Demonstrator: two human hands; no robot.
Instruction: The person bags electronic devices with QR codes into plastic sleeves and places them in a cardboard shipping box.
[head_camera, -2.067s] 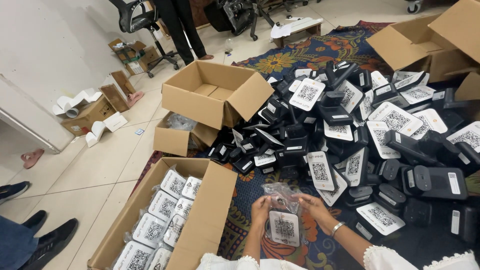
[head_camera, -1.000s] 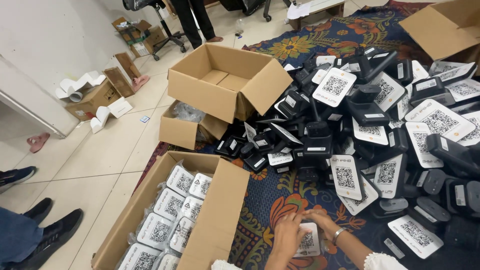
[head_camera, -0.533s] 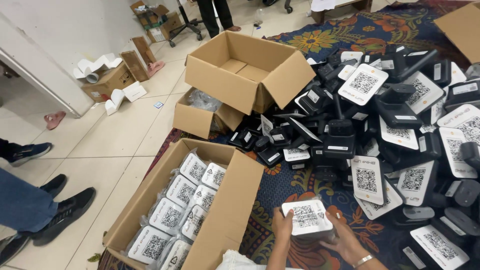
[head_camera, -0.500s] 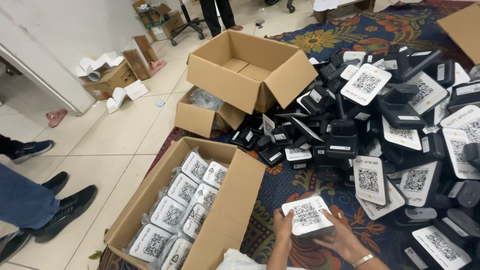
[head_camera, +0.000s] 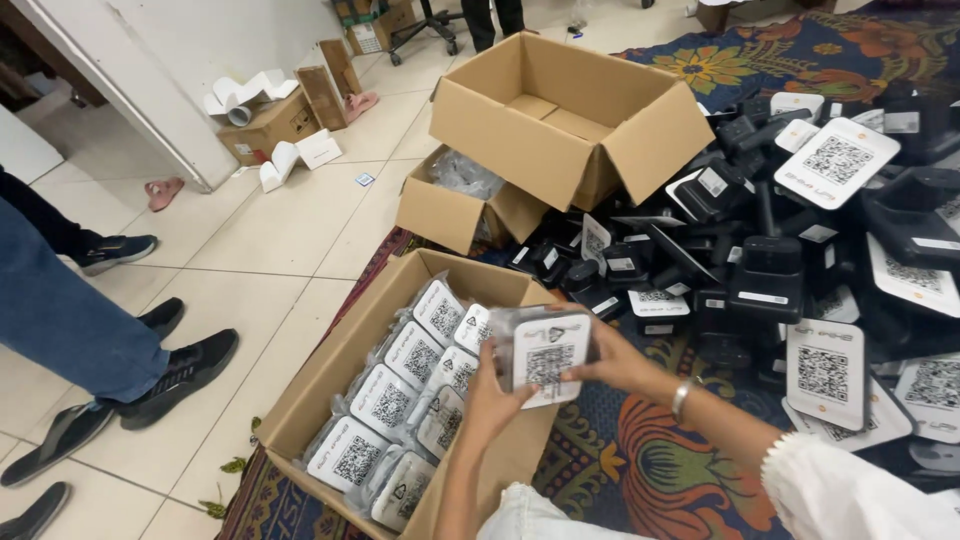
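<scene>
Over the open carton (head_camera: 330, 400), head view | I see left hand (head_camera: 497, 392) and right hand (head_camera: 622, 362) both pinching a bagged white code plaque (head_camera: 545, 355) by its edges | step: packing | next, I judge: lower it beside the bagged plaques (head_camera: 400, 400)

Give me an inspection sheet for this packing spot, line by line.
Surface: patterned rug beside a tiled floor.
Job's things: bagged white device held over the packing box, which holds more bagged ones.
Clutter: pile of black devices; empty open box.
Hands: left hand and right hand both grip the device.
Cables: nothing seen.
Surroundings: a bystander's legs and shoes, small cartons by the wall.
</scene>
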